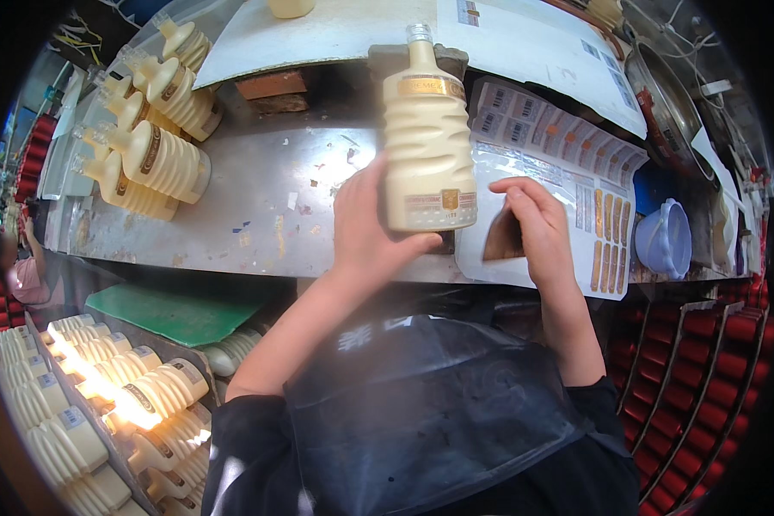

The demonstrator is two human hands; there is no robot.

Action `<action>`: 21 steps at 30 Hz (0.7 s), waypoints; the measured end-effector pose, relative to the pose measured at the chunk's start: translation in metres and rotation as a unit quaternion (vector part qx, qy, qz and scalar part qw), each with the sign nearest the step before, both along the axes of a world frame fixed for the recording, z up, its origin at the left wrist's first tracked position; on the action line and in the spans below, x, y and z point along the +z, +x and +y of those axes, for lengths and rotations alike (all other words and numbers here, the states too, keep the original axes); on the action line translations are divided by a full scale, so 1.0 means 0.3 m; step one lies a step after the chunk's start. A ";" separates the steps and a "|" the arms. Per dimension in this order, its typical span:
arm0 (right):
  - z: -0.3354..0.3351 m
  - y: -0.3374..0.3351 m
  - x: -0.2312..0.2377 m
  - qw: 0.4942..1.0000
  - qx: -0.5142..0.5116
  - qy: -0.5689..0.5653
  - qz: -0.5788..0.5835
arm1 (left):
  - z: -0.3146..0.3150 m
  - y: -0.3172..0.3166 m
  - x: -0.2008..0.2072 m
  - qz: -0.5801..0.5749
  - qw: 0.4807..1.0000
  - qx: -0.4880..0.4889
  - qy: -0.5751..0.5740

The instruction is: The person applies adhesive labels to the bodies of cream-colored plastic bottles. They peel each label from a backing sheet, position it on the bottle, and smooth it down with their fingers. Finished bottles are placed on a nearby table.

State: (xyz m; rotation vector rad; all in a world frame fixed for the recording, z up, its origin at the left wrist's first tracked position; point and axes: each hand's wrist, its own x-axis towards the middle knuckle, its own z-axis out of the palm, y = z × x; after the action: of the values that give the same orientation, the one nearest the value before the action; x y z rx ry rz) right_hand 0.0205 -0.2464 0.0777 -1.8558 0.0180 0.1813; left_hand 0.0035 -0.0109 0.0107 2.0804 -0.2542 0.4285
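A cream-coloured bottle [430,155] with wavy ridged sides, a gold band at the shoulder and a small gold emblem near the base lies before me, neck pointing away. My left hand [365,224] grips its lower left side, thumb along the base; the other fingers are partly hidden. A grey block [453,58] shows behind the bottle's neck. To the right, the fingers of my right hand [537,224] are closed on a flat brown piece [503,236], held over a sheet of labels [568,198] with gold strips and printed rectangles.
Several similar bottles [159,159] lie at the table's left. Below are crates of cream bottles [163,391] and a green board [176,311]. A blue-violet bowl [664,241] stands at the right edge. White boards [335,43] and a brick [271,84] lie behind. Red stacked items [688,387] fill the lower right.
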 end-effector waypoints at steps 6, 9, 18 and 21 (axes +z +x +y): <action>0.067 0.035 -0.104 0.996 0.046 0.068 0.046 | -0.012 0.030 -0.022 0.107 0.988 -0.015 -0.112; 0.096 0.037 -0.074 0.991 0.050 -0.111 0.062 | -0.031 0.038 -0.006 0.121 0.984 -0.002 -0.130; 0.094 0.037 -0.119 0.996 0.038 -0.047 0.063 | -0.068 0.035 -0.001 0.171 0.942 0.017 -0.288; 0.079 0.032 -0.164 0.998 0.043 0.001 0.053 | -0.071 0.035 0.004 0.171 0.944 0.019 -0.282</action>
State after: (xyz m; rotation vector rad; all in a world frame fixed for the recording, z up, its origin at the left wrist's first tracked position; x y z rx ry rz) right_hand 0.0302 -0.2226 0.0286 -1.8444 0.0116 0.3403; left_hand 0.0141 -0.0323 0.0120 1.5567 0.1104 0.1309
